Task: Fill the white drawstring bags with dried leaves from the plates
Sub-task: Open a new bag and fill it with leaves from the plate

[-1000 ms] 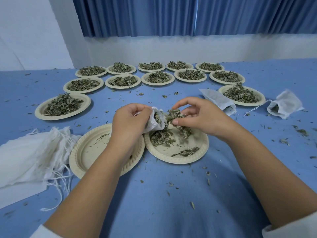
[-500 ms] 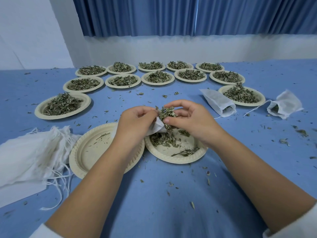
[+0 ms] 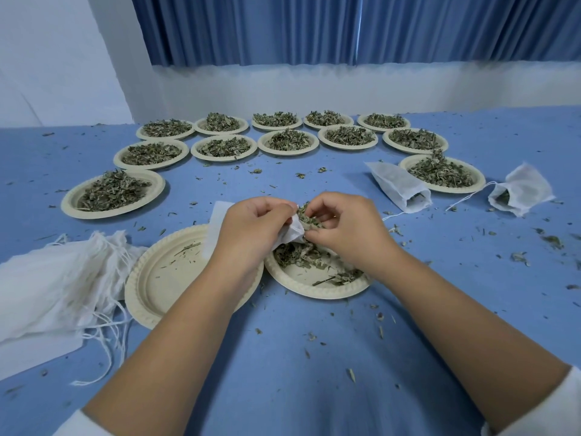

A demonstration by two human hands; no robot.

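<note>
- Lower left of frame: pile of empty bags [image 3: 53,287], white, drawstrings trailing over the blue table [image 3: 314,372]. Above it, mid-left, one heaped plate [image 3: 70,202].
- Left of centre: empty plate [image 3: 169,278] with only a few stems on it. The left forearm crosses its right rim.
- Centre: left hand [image 3: 251,225] grips the bag [image 3: 294,232] at its mouth, fingers curled round the folded rim. The bag's closed end shows as a flat white strip past the knuckles, toward upper left. Its long axis therefore runs upper left to lower right, mouth facing the right hand.
- At the mouth: clump of leaves [image 3: 306,215], partly inside, partly bulging out.
- Right of centre: right hand [image 3: 349,228] pinches that clump, thumb and fingertips curled on it, right at the bag's rim. The two hands nearly meet.
- Below both hands: near plate [image 3: 314,292], thin scatter of leaves, bare at the front.
- Judgement: the coming move is a push along the bag's axis, from the right hand toward the left. The right hand feeds and is nearer the supply. The left only holds the mouth. The mouth hangs over the near plate, so spill should land there.
- Top of frame: two arcs of heaped plates [image 3: 287,152], well apart from the hands.
- Right: filled bag [image 3: 399,187] and second filled bag [image 3: 518,193] lie on their sides, mouths open, leaves showing inside.
</note>
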